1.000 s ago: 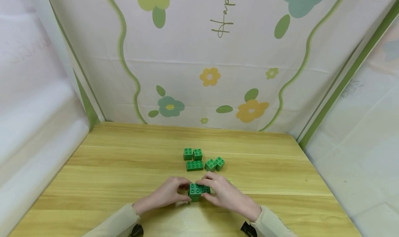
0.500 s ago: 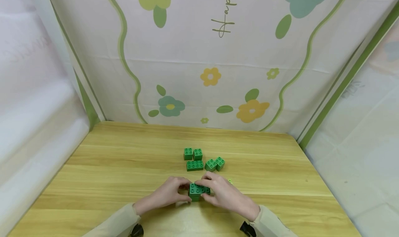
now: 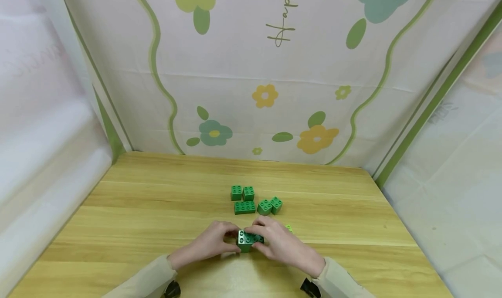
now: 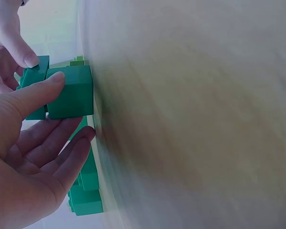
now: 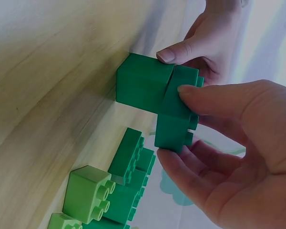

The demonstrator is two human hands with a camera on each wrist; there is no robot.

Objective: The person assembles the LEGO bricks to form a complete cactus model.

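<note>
My left hand [image 3: 213,240] pinches a square dark green building brick [image 4: 71,93], its thumb on one side and fingers on the other. On top of that brick sits a longer, flatter green brick [image 5: 174,114], overhanging toward the right. My right hand [image 3: 280,243] grips this upper brick between thumb and fingers, covering part of its studs in the head view. A thin uneven gap shows between the two bricks in both wrist views, so the upper one looks slightly tilted. The square brick stands at the tabletop; whether it touches the wood is unclear.
Beyond the hands lie a long green brick [image 3: 245,208] and several square green bricks [image 3: 249,194]. Lime green bricks [image 5: 86,195] stand beside the right hand, mostly hidden in the head view. The wooden table [image 3: 157,189] ends at printed fabric walls.
Both hands keep their hold and hardly move. The upper brick's left end catches more light now, as if tipped slightly.
</note>
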